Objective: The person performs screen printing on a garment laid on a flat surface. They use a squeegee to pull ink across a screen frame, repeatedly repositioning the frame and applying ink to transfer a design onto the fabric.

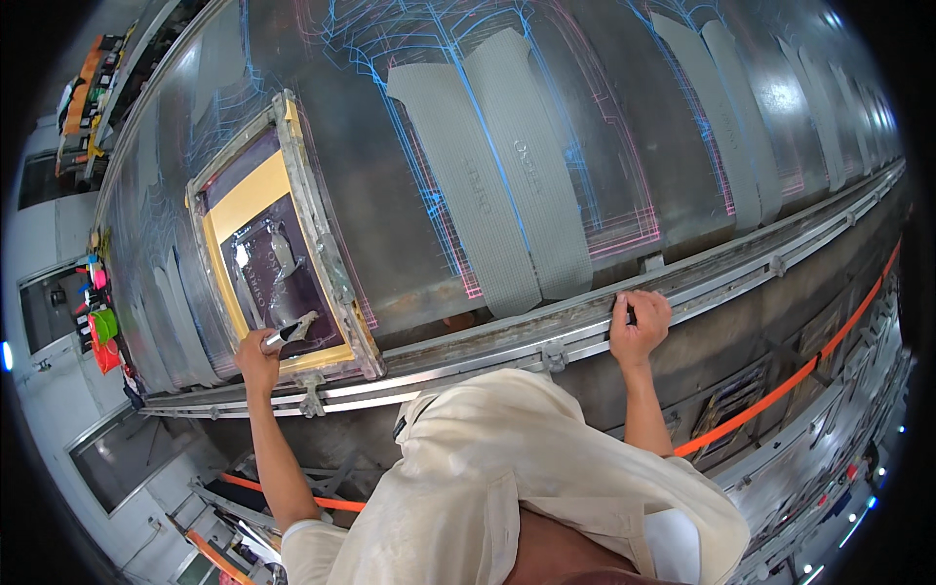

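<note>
On your left, a white wall (58, 375) is set with dark rectangular panes (115, 466); bright lights (7, 356) glow far left and at your lower right.

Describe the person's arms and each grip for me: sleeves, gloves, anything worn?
The bare, ungloved left grip and bare, ungloved right grip show no watch, band or cable at the wrist. Each uncovered forearm widens toward the elbow. The loose, short, cream cloth sleeves look plain. Rings or small markings are too small to make out.
</note>
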